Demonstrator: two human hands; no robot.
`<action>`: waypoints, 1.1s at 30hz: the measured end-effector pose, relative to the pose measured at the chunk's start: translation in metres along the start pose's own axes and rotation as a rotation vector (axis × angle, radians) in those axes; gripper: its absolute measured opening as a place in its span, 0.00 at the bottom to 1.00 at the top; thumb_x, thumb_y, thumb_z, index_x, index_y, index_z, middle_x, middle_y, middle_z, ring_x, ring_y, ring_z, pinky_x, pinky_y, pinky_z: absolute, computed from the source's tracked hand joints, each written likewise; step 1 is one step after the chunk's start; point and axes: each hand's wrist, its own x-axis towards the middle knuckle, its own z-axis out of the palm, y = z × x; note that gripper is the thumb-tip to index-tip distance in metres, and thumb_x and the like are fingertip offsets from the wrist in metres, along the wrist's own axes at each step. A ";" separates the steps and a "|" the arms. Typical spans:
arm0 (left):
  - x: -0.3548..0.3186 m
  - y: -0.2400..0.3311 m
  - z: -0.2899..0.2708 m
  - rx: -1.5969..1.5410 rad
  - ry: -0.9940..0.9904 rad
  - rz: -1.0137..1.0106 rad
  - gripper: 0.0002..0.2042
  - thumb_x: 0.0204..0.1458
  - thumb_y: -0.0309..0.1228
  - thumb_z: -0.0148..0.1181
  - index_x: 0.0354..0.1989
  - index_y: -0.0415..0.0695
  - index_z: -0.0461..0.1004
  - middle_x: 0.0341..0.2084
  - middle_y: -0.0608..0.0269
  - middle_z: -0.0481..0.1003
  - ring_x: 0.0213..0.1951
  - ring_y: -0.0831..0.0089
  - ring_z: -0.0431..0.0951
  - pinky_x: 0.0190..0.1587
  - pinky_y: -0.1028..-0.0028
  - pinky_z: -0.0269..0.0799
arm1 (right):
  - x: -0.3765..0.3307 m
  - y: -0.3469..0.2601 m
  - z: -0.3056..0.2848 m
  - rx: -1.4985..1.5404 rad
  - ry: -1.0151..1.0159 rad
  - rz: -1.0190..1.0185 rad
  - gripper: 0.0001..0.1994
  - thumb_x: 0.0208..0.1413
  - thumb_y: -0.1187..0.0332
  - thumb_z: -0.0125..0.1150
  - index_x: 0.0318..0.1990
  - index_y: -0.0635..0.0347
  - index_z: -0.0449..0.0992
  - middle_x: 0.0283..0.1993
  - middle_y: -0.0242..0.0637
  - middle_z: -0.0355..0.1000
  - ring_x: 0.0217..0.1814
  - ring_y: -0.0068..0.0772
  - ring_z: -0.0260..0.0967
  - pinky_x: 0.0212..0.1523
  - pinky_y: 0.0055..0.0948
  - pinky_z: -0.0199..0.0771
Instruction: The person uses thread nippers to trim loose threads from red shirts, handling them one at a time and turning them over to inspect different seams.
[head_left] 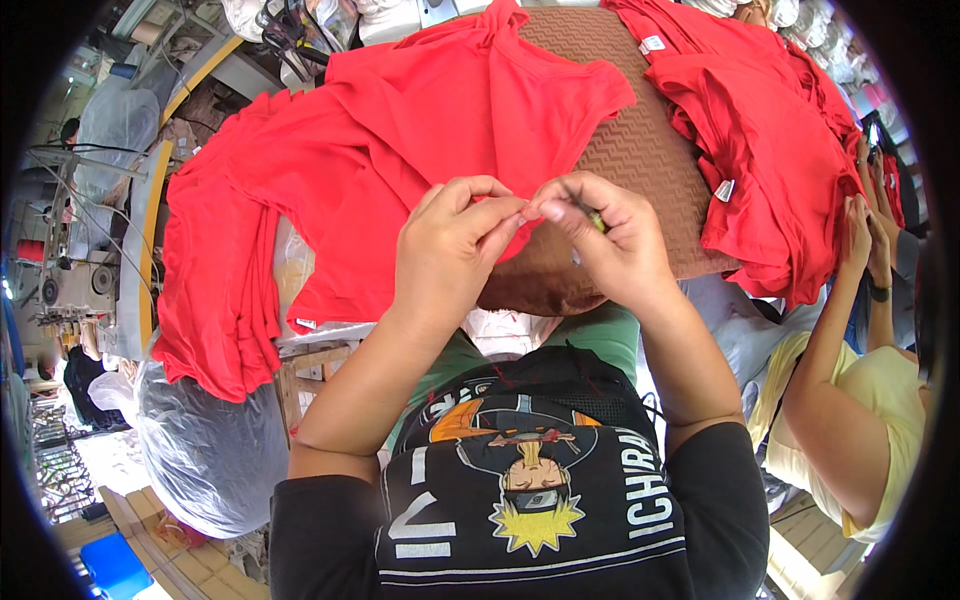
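Note:
A red sleeveless garment [420, 125] is spread over the brown textured work surface [640, 165] before me. My left hand [455, 240] is closed, its thumb and forefinger pinching a bit of red fabric by the garment's lower right edge. Close against it, my right hand [625, 240] is also closed, its thumb and forefinger meeting the left fingertips. In the right palm sits a small tool with a dark tip and a yellow-green part [598, 221], apparently thread snips, mostly covered by the fingers.
More red garments [765, 150] lie heaped at right, and red fabric [215, 290] hangs over the left side. At far right, another person's hands [862, 235] touch the right heap. A large clear plastic bag [205, 455] stands at lower left. Sewing machines [85, 285] line the left.

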 end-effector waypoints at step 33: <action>-0.006 -0.006 0.007 0.035 -0.162 -0.003 0.05 0.48 0.27 0.67 0.34 0.43 0.82 0.32 0.62 0.81 0.34 0.70 0.81 0.37 0.75 0.75 | -0.005 0.003 0.001 -0.505 -0.017 -0.128 0.10 0.51 0.69 0.66 0.39 0.62 0.74 0.39 0.42 0.74 0.35 0.46 0.75 0.34 0.40 0.74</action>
